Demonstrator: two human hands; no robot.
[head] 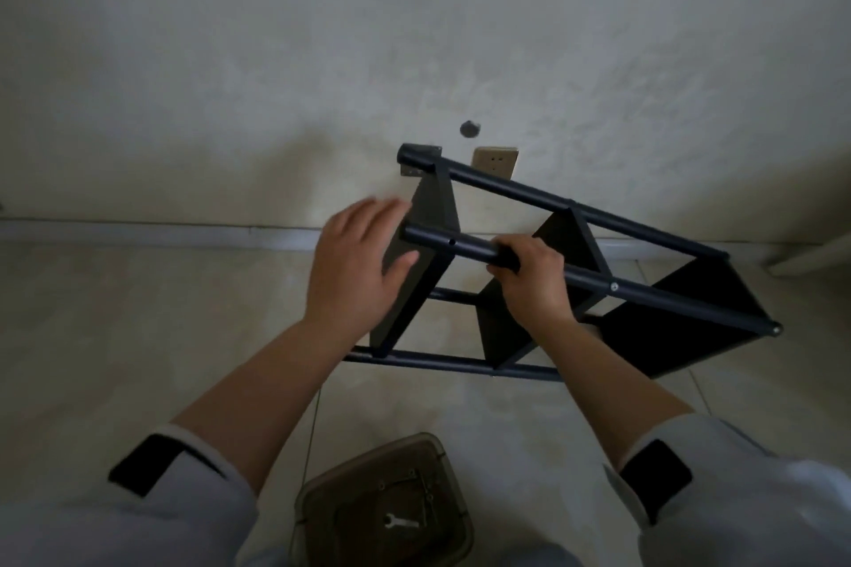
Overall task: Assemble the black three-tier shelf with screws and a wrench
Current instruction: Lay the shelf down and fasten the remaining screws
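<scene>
A pole (pixel 465 248) of the shelf (pixel 644 290) is gripped by the right hand (pixel 529 285); the left hand (pixel 354 262) is held flat, fingers extended, against a panel (pixel 414 272).

Lighting dim and flat, no glare. Soft shadow on the wall (pixel 322 37) left of the shelf (pixel 575 281), so light falls from the right. Left hand (pixel 354 262) fingertips motion-blurred. Wide-angle bending toward the edges. Tray (pixel 322 493) and sleeves at the bottom soft, slightly out of focus.
</scene>
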